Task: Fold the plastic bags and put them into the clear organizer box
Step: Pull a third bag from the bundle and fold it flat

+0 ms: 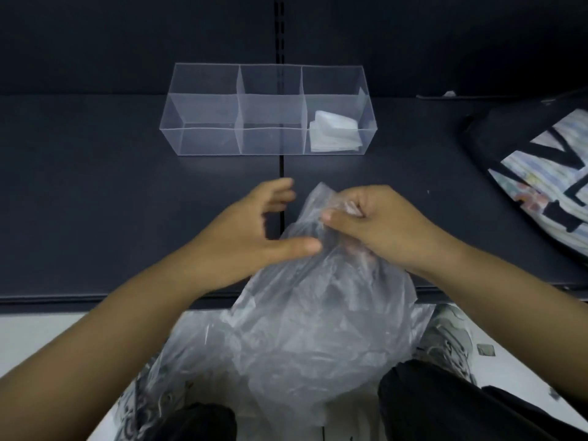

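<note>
We are pinching the plastic bag (305, 313) top with our right hand (375, 224), fingers curling round it, at the surface's (127, 202) 6 o'clock edge. Left hand (251, 230) fingers are standing wide apart, thumb touching the bag. The box (206, 141) is sitting at 12 o'clock.

Head cam faces fwd & down, close over dark shelf (127, 218).
</note>
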`<state>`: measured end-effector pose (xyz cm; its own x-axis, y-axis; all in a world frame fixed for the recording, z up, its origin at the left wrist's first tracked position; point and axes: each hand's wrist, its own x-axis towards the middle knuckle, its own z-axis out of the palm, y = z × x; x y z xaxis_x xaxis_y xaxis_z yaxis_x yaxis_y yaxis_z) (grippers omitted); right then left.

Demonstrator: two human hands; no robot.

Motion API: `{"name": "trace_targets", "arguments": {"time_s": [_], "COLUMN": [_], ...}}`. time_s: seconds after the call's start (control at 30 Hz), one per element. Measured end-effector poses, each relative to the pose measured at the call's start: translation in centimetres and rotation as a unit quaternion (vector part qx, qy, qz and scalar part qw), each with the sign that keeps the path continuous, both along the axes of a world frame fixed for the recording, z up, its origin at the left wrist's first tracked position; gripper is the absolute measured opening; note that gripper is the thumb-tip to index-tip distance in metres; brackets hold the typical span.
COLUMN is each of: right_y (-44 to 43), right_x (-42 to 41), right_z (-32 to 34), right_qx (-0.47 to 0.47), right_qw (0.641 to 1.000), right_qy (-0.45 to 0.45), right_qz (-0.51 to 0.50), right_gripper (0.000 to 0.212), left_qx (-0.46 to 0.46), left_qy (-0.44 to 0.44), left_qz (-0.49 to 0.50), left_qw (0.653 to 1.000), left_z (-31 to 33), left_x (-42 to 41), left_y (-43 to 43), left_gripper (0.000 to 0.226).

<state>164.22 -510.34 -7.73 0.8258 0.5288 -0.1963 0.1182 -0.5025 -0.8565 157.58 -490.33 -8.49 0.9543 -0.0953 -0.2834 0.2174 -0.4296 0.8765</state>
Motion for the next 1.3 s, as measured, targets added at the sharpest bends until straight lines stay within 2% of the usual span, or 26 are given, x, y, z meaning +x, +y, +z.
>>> {"name": "trace_targets", "arguments": {"time_s": [0.03,0.13,0.17,0.27,0.37,0.47,0.53,0.57,0.6,0.7,0.83,1.03,1.1,1.2,1.3], "right_y": [0.5,0.8,0.5,-1.2,-3.4,-3.4,-2.0,-1.1,-0.3,0.9,-1.6,-8.9,-10.3,-10.8,-9.9], "right_x": [0.1,0.8,1.2,2.8,4.4,4.6,4.1,3.8,3.4,3.2,5.1,8.2,8.4,7.4,5.7], "right_z": [0.0,-0.2,-0.4,-0.8,-1.1,-1.3,-1.4,-1.5,-1.5,-1.6,-1.8,-3.4,-3.9,-4.3,-4.4], "right_qx": [0.0,-0.017,-0.026,-0.074,-0.104,-0.088,-0.088,-0.084,-0.076,-0.053,-0.051,-0.088,-0.067,-0.07,-0.097], "right_qw": [1.0,1.0,0.999,0.997,0.993,0.994,0.995,0.996,0.996,0.996,0.994,0.99,0.985,0.96,0.935], "right_qy": [0.007,0.016,0.019,0.029,0.031,0.032,0.028,0.03,0.035,0.063,0.095,0.078,0.091,0.202,0.285], "right_qz": [0.01,0.002,-0.008,-0.022,-0.048,-0.058,-0.035,-0.014,0.007,0.046,0.032,-0.072,-0.131,-0.183,-0.186], "right_gripper": [0.029,0.031,0.034,0.042,0.031,0.022,0.026,0.025,0.021,0.025,0.025,0.011,0.024,0.058,0.061], "left_qx": [-0.004,-0.064,-0.067,-0.06,-0.076,-0.111,-0.116,-0.118,-0.122,-0.113,-0.032,-0.067,-0.078,-0.092,-0.092], "left_qy": [-0.025,-0.085,-0.092,-0.053,0.015,0.041,0.027,0.017,0.002,-0.056,-0.07,0.03,0.043,0.047,0.044], "left_qz": [0.005,0.12,0.159,0.235,0.265,0.184,0.124,0.116,0.124,0.191,0.294,0.386,0.383,0.38,0.385], "left_qw": [1.0,0.987,0.981,0.969,0.961,0.976,0.985,0.986,0.985,0.974,0.953,0.92,0.919,0.919,0.917], "left_z": [-0.2,-1.0,-1.4,-2.6,-3.3,-3.0,-2.5,-2.3,-2.2,-2.4,-4.1,-6.4,-6.7,-7.1,-7.3], "left_x": [0.5,1.5,1.7,1.8,2.0,2.2,2.9,3.2,3.6,4.4,4.4,3.1,2.7,2.4,2.3], "left_y": [-1.0,-2.2,-1.8,0.5,2.1,1.1,-0.8,-1.7,-2.3,-2.3,1.9,6.4,6.6,6.7,6.6], "left_gripper": [0.077,0.013,0.009,0.019,0.018,0.018,0.037,0.042,0.037,0.005,0.009,0.015,0.014,0.015,0.015]}}
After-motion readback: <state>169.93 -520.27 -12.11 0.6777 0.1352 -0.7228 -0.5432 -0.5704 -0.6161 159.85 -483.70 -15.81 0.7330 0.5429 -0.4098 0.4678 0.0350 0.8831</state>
